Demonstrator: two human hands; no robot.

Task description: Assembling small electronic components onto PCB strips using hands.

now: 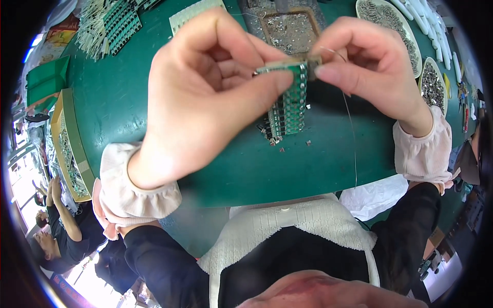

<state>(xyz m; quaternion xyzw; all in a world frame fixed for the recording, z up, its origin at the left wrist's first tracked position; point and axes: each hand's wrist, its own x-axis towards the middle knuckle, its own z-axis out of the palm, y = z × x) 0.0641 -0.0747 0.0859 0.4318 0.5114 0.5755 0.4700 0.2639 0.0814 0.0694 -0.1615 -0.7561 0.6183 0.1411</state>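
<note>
My left hand [205, 102] grips a narrow green circuit board panel [294, 110] at its far end, thumb on top and fingers curled beneath. Rows of shiny metal contacts run along the panel, which slants down toward the table. At the panel's far right corner, thumb and forefinger of my right hand [372, 66] pinch a small grey-brown piece [314, 68], blurred and partly covered. A thin wire [350, 118] loops by the right fingers and hangs toward the table's near edge. Tiny metal bits [281, 149] lie below the panel.
Beyond my hands stands a brown metal tray [318, 23] of small scraps. White dishes of metal parts [425, 64] sit at the right, near white tubes [429, 28]. More green boards [122, 25] lie far left; a cardboard box [60, 133] is at the left edge. Another person [72, 226] sits lower left.
</note>
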